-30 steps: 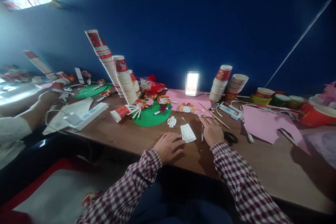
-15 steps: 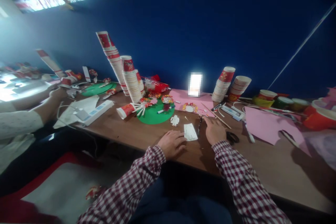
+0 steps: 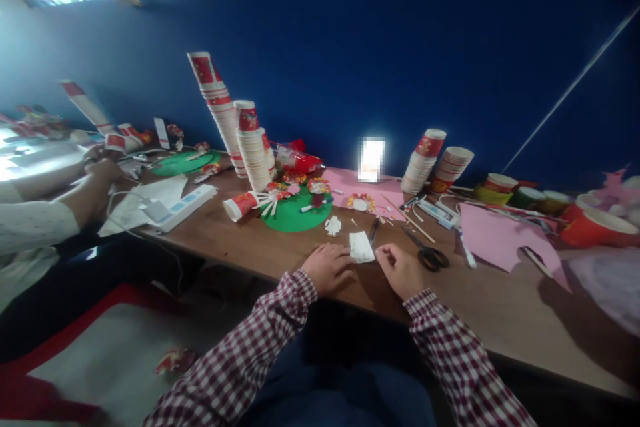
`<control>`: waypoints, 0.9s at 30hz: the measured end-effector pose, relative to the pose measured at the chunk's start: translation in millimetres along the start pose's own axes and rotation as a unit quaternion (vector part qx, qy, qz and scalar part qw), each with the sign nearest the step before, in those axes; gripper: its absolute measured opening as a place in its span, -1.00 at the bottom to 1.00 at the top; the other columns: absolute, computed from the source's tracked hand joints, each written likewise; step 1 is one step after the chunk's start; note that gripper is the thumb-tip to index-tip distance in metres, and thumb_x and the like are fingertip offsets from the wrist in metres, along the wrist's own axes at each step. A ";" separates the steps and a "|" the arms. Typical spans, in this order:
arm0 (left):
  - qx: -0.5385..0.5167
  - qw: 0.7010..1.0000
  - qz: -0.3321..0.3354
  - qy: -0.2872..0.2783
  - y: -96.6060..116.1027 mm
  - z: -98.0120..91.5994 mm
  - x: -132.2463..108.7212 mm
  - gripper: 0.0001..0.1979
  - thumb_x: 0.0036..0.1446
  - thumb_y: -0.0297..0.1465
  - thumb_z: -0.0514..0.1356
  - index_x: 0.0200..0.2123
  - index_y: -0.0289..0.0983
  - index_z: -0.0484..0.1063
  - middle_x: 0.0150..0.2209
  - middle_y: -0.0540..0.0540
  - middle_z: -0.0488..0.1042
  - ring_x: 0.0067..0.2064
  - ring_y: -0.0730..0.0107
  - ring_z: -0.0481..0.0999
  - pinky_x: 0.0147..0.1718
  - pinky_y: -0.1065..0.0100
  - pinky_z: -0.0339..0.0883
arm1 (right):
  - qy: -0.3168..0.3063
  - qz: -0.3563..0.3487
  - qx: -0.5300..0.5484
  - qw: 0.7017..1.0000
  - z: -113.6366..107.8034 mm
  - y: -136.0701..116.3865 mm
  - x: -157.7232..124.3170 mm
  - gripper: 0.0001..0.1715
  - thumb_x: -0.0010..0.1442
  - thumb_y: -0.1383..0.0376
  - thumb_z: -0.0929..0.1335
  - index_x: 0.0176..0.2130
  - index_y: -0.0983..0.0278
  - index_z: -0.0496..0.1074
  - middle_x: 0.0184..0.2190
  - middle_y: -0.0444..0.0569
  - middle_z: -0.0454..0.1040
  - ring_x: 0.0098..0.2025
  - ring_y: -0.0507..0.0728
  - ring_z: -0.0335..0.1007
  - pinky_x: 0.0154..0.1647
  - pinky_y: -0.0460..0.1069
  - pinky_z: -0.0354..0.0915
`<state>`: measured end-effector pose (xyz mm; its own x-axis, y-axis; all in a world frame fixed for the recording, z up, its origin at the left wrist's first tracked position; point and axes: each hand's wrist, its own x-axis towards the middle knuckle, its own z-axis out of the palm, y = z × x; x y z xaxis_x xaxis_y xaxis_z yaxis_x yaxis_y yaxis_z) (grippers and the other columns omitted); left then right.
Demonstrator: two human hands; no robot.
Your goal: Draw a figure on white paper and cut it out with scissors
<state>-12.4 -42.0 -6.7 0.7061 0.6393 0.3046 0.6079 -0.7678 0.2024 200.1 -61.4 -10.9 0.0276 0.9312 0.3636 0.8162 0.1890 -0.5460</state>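
Note:
A small white paper piece (image 3: 361,246) with a drawing lies on the brown table (image 3: 250,240) right in front of me. My left hand (image 3: 329,268) rests on the table with its fingers laid against the paper's left edge. My right hand (image 3: 401,269) sits just right of the paper, fingers curled, fingertips near its right edge. A dark pen (image 3: 373,231) lies just beyond the paper. Black-handled scissors (image 3: 425,252) lie to the right of my right hand. A small white cutout (image 3: 332,225) lies beyond the paper.
A green paper disc (image 3: 295,215) with flower decorations, a tipped red cup (image 3: 241,205), tall stacks of paper cups (image 3: 250,147), pink sheets (image 3: 500,240) and red bowls (image 3: 595,228) crowd the table. Another person's arms (image 3: 65,193) work at the left.
My right hand has pulled back from the pen and sticks toward me, beside the paper, uncovering the scissors. The left hand has stayed at the paper.

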 end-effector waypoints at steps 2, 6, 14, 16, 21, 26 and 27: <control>0.000 1.000 0.001 -0.002 0.1 -0.5 0.4 -0.68 0.16 -0.21 0.00 -0.09 -0.19 0.36 -0.01 -0.09 0.36 0.01 0.28 0.29 0.00 0.18 0.14 | -0.013 -0.002 0.007 1.000 1.1 0.1 0.3 -0.77 0.12 0.17 0.25 -0.34 0.23 0.41 -0.49 -0.08 0.53 -0.47 0.06 0.45 -0.47 -0.09 0.29; 0.000 1.000 0.002 -0.003 0.0 -0.6 0.5 -0.69 0.15 -0.23 0.02 -0.09 -0.19 0.37 -0.02 -0.10 0.36 0.01 0.28 0.30 0.00 0.18 0.16 | -0.030 -0.010 0.009 0.999 3.7 1.9 2.3 -0.81 0.08 0.22 0.27 -0.31 0.22 0.43 -0.45 -0.08 0.54 -0.47 0.06 0.44 -0.47 -0.08 0.30; -0.006 1.000 -0.004 0.014 -0.5 0.7 -1.1 -0.70 0.15 -0.23 0.02 -0.11 -0.21 0.38 -0.02 -0.09 0.36 0.01 0.27 0.29 0.00 0.20 0.16 | -0.050 -0.048 -0.044 0.997 -2.7 3.1 3.4 -0.74 0.16 0.19 0.22 -0.34 0.23 0.44 -0.46 -0.07 0.52 -0.45 0.07 0.43 -0.45 -0.08 0.29; -0.009 1.000 -0.005 0.012 -0.9 0.8 -1.2 -0.70 0.15 -0.23 0.03 -0.10 -0.21 0.37 -0.02 -0.09 0.36 0.01 0.27 0.29 0.01 0.20 0.15 | -0.056 -0.065 -0.072 0.994 -7.3 5.0 13.4 -0.75 0.18 0.25 0.21 -0.30 0.25 0.43 -0.39 -0.05 0.52 -0.39 0.06 0.43 -0.38 -0.10 0.29; -0.017 1.000 -0.008 0.003 -2.1 -0.2 -0.7 -0.70 0.15 -0.23 0.02 -0.10 -0.20 0.35 0.03 -0.09 0.33 0.05 0.26 0.26 0.03 0.15 0.13 | -0.083 -0.119 -0.187 0.971 -9.2 8.3 54.8 -0.66 0.16 0.42 0.21 -0.09 0.20 0.39 -0.15 -0.01 0.43 -0.22 0.09 0.37 -0.28 -0.07 0.21; -0.029 0.999 -0.012 -0.015 -4.3 -0.4 -0.4 -0.67 0.16 -0.21 0.00 -0.08 -0.23 0.33 0.03 -0.11 0.35 0.09 0.22 0.23 0.06 0.12 0.09 | -0.141 -0.182 -0.278 0.933 2.3 7.6 81.4 -0.73 0.18 0.42 0.22 -0.21 0.21 0.46 -0.28 0.03 0.43 -0.25 0.13 0.32 -0.39 -0.05 0.12; -0.032 0.999 -0.012 -0.018 -4.5 -0.2 -0.4 -0.66 0.16 -0.20 -0.01 -0.07 -0.23 0.33 0.03 -0.11 0.35 0.10 0.21 0.22 0.06 0.11 0.09 | -0.149 -0.193 -0.289 0.926 3.3 7.5 83.2 -0.74 0.18 0.41 0.22 -0.24 0.23 0.46 -0.29 0.05 0.43 -0.24 0.15 0.31 -0.39 -0.04 0.11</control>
<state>-15.5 -38.8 -7.6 0.7046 0.6583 0.2649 0.6017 -0.7522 0.2686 206.6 18.5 12.8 -0.4210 0.8897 0.1768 0.9067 0.4076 0.1081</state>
